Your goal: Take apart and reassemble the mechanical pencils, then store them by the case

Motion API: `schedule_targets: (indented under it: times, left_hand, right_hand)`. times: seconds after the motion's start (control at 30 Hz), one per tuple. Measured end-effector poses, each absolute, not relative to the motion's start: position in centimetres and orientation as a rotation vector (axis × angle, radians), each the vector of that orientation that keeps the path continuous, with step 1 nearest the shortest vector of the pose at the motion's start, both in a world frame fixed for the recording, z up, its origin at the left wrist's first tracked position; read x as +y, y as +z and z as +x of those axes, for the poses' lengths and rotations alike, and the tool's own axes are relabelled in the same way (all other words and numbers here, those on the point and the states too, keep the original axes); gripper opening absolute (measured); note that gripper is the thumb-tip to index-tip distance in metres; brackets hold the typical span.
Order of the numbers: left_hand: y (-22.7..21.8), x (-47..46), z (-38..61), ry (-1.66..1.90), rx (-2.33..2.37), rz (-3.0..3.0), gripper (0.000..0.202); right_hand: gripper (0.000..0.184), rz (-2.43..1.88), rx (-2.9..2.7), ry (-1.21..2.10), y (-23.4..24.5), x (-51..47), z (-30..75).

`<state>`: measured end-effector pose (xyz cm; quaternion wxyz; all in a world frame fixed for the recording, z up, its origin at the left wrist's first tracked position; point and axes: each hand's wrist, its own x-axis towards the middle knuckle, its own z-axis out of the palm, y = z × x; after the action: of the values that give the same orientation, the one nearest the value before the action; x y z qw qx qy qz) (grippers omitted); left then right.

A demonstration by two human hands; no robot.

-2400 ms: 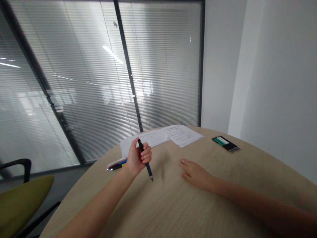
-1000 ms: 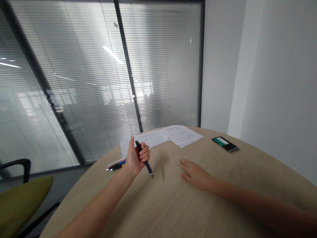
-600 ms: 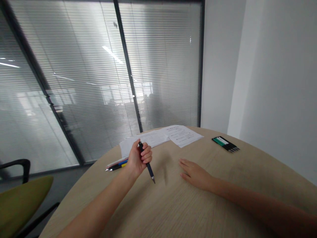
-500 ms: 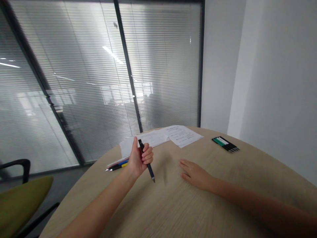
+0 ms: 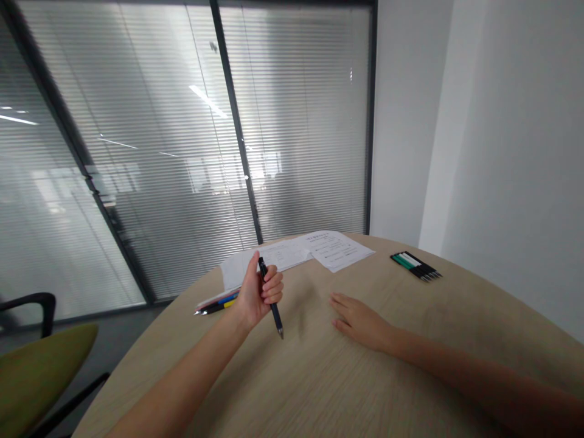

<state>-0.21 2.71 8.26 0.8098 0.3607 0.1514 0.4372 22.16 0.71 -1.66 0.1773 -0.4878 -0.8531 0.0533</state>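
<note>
My left hand (image 5: 258, 294) is closed around a black pen (image 5: 276, 315), held above the table with the thumb up and the metal tip pointing down. The middle of the pen is hidden by the curled fingers. My right hand (image 5: 362, 321) lies flat on the round wooden table (image 5: 319, 389), palm down, fingers stretched out and holding nothing. Just behind my left wrist, several pens (image 5: 219, 305) with blue, black and yellow parts lie together, partly covered by that hand.
Printed paper sheets (image 5: 340, 250) lie at the table's far edge. To the right is a row of several black, green and white pens (image 5: 416, 266). A green chair (image 5: 45, 371) stands at the left, and glass panels with blinds (image 5: 301, 121) rise behind the table.
The pen in my left hand has tilted a little more upright, its tip shifting slightly left. My right hand has stayed in place.
</note>
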Motion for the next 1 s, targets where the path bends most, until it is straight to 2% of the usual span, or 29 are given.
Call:
schedule_targets:
  times: [0.27,0.63,0.77,1.0]
  left_hand:
    - [8.18,2.85,-0.34,1.013,0.341,0.778,0.032]
    - [8.21,2.6,-0.35,1.013,0.323,0.725,0.054]
    - [8.2,2.65,-0.33,1.003,0.328,0.74,0.052]
    - [8.14,2.76,-0.33,1.007,0.312,0.803,0.036]
  right_hand:
    - [0.051,-1.399,-2.431,0.129,-1.35,0.53,22.11]
    - [0.051,-1.404,-2.433,0.127,-1.24,0.44,22.07]
    - [0.051,-1.411,-2.444,0.124,-1.0,0.28,21.98]
    - [0.052,-1.421,-2.445,0.113,-0.97,0.25,21.99]
